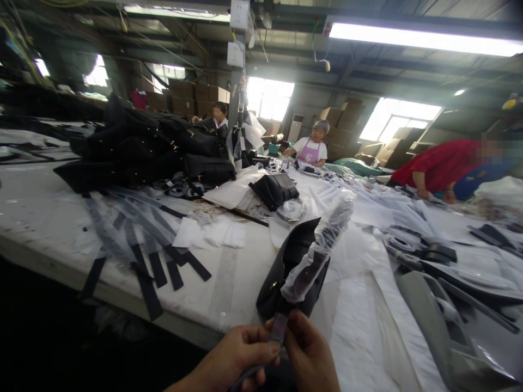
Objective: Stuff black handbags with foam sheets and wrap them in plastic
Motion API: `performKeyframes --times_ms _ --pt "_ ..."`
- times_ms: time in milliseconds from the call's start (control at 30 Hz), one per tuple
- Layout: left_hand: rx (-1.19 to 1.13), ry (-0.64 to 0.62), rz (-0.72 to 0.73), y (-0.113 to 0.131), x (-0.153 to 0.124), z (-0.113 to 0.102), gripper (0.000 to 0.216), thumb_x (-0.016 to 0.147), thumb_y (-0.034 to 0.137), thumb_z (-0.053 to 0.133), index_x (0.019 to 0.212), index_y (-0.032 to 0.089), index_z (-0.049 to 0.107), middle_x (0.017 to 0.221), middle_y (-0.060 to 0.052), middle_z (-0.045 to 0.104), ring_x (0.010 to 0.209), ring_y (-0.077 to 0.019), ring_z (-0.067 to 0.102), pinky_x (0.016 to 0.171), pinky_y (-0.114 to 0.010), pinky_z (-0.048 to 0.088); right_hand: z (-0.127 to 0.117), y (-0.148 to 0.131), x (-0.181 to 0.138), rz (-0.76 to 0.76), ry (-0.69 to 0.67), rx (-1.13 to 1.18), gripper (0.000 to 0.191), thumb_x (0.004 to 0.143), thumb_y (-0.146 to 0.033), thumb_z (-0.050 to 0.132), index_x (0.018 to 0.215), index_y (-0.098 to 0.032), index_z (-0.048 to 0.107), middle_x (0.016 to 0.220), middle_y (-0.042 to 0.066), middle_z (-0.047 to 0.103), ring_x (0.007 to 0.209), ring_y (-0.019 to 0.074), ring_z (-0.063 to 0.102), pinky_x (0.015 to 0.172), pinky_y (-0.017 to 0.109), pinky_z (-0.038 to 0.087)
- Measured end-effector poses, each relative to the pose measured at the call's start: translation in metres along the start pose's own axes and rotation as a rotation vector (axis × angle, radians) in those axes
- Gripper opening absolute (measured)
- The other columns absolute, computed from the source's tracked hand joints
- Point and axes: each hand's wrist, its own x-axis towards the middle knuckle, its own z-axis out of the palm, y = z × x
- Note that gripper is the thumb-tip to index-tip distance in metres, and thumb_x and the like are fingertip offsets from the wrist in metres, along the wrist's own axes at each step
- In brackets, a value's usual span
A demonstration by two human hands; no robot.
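Note:
Both hands are closed on a dark strap (279, 326) at the bottom middle of the view. My left hand (245, 354) pinches it between thumb and fingers, and a length of it trails down below. Close beside, my right hand (306, 348) grips the strap just higher up. Its upper part runs away from me inside a crumpled clear plastic sleeve (327, 237). Behind the strap a black bag (292, 256) lies on the white table (229, 283), partly covered by the sleeve. Some fingertips are hidden behind the strap.
On the left, several sleeved black straps (147, 261) fan out towards the table edge. A heap of black bags (134, 141) rises behind them. Another black bag (275, 190) sits farther back. A grey plastic tape dispenser-like object (441, 326) stands right. Co-workers (439, 163) work across the table.

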Motion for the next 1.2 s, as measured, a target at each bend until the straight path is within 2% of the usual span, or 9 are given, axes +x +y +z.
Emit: performKeyframes --times_ms 267,433,533,633,800,867,1033,1100,1200 --pt "0.033 -0.104 -0.097 0.0 0.001 0.007 0.04 0.068 0.049 0.08 0.079 0.013 0.069 0.048 0.003 0.054 0.033 -0.0036 0.034 0.038 -0.02 0.016 0.005 -0.014 0.0 0.103 -0.065 0.016 0.036 0.063 -0.047 0.085 0.076 -0.016 0.071 0.062 0.002 0.069 0.051 0.0165 0.06 0.049 0.024 0.046" --pt "0.005 -0.048 -0.094 0.001 0.0 0.005 0.042 0.066 0.054 0.081 0.076 0.015 0.066 0.047 0.004 0.052 0.033 -0.0043 0.036 0.035 -0.02 0.014 -0.004 -0.022 0.002 0.024 -0.103 -0.051 0.038 0.07 -0.054 0.079 0.083 -0.018 0.079 0.078 0.008 0.075 0.076 0.0238 0.07 0.074 0.031 0.055" --pt "-0.013 -0.025 -0.043 -0.001 -0.003 0.003 0.043 0.066 0.053 0.082 0.078 0.016 0.065 0.05 0.004 0.054 0.034 -0.0036 0.035 0.036 -0.019 0.015 -0.016 -0.027 0.0 0.126 -0.254 -0.016 0.043 0.072 -0.053 0.079 0.101 -0.022 0.079 0.097 0.01 0.077 0.093 0.0269 0.07 0.09 0.037 0.053" --pt "-0.037 0.003 0.016 -0.004 -0.005 0.002 0.04 0.069 0.049 0.081 0.081 0.014 0.066 0.054 0.003 0.055 0.037 -0.0028 0.036 0.037 -0.018 0.017 -0.021 -0.027 -0.005 0.254 -0.38 0.116 0.055 0.067 -0.045 0.085 0.117 -0.024 0.073 0.111 0.011 0.074 0.102 0.0281 0.07 0.095 0.041 0.051" --pt "-0.065 -0.014 0.006 -0.004 -0.007 0.007 0.045 0.069 0.051 0.081 0.091 0.013 0.066 0.051 0.004 0.053 0.037 -0.004 0.037 0.038 -0.018 0.019 -0.001 -0.017 -0.01 0.307 -0.318 0.346 0.065 0.058 -0.05 0.089 0.114 -0.023 0.072 0.139 0.013 0.058 0.106 0.0319 0.068 0.078 0.038 0.058" --pt "-0.04 -0.015 0.018 -0.002 -0.008 0.008 0.051 0.07 0.055 0.08 0.095 0.013 0.066 0.053 0.004 0.053 0.039 -0.0044 0.038 0.039 -0.018 0.022 0.01 -0.017 -0.009 0.283 -0.275 0.302 0.067 0.059 -0.055 0.087 0.113 -0.019 0.071 0.131 0.017 0.063 0.101 0.0323 0.069 0.074 0.038 0.058" --pt "0.066 0.07 0.141 -0.001 -0.01 0.009 0.054 0.072 0.059 0.077 0.096 0.013 0.066 0.061 0.001 0.059 0.041 -0.0053 0.043 0.038 -0.018 0.026 0.018 -0.024 -0.007 0.182 -0.048 0.059 0.055 0.069 -0.062 0.078 0.096 -0.015 0.077 0.101 0.015 0.076 0.1 0.0319 0.07 0.092 0.041 0.053" --pt "0.095 0.098 0.18 -0.002 -0.01 0.01 0.053 0.071 0.061 0.077 0.09 0.013 0.065 0.06 0.001 0.058 0.041 -0.0058 0.044 0.037 -0.018 0.027 0.013 -0.025 -0.008 0.171 -0.036 0.054 0.054 0.07 -0.062 0.077 0.099 -0.016 0.077 0.101 0.013 0.077 0.1 0.0315 0.07 0.094 0.042 0.052" --pt "0.101 0.16 0.227 -0.005 -0.01 0.012 0.053 0.07 0.061 0.077 0.089 0.014 0.064 0.062 0.002 0.058 0.043 -0.0058 0.045 0.038 -0.017 0.027 -0.002 -0.023 -0.011 0.154 -0.13 0.018 0.053 0.074 -0.062 0.074 0.104 -0.018 0.077 0.102 0.011 0.077 0.1 0.0298 0.071 0.096 0.041 0.052"
